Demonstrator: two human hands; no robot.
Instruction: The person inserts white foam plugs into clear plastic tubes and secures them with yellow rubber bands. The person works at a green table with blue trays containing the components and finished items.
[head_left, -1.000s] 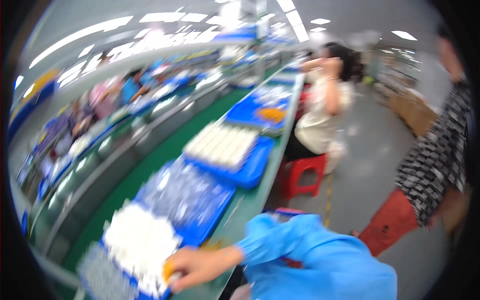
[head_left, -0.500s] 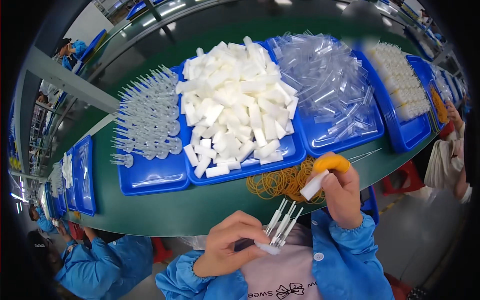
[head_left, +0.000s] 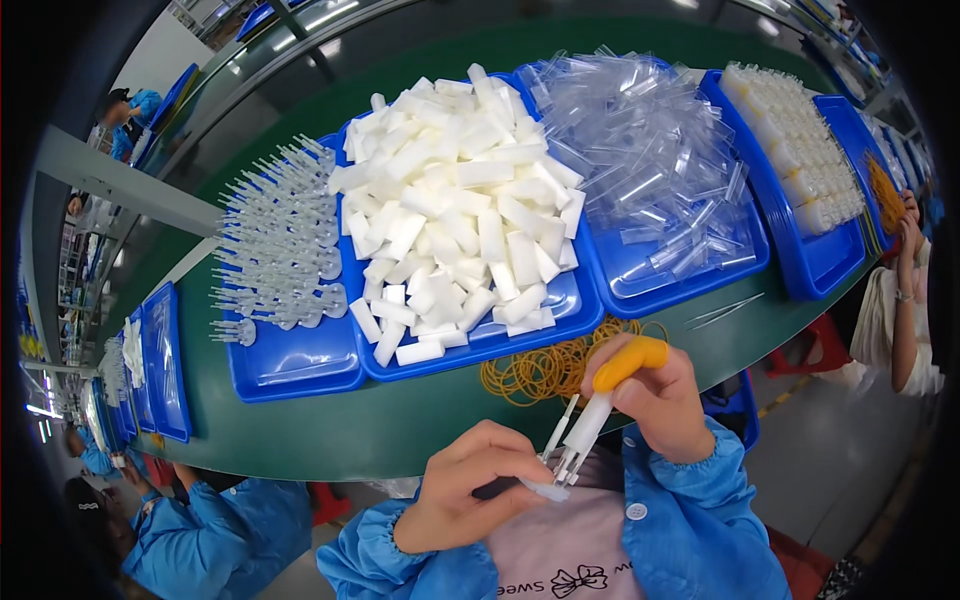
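My left hand (head_left: 470, 490) pinches a small part with several thin upright prongs by its pale, translucent base (head_left: 547, 490). Between the thumb and fingers of my right hand (head_left: 655, 400) is a white foam piece (head_left: 588, 425), and a yellow finger cot (head_left: 630, 360) covers one fingertip. The foam's lower end meets the prongs, covering part of them; one prong stands beside it on the left. Whether the foam lies around or against the covered prongs, I cannot tell. Both hands are at the table's near edge, in front of my chest.
Blue trays line the green table (head_left: 400, 430): pronged parts (head_left: 285, 240) at left, white foam pieces (head_left: 450, 230) in the middle, clear plastic sleeves (head_left: 650, 160), then foam-wrapped parts (head_left: 795, 150). Rubber bands (head_left: 535, 368) and metal tweezers (head_left: 725, 312) lie nearer. Co-workers sit on both sides.
My right hand has come down and left, bringing the foam piece onto the prongs. My left hand keeps its pinch on the pronged part. The view has shifted slightly.
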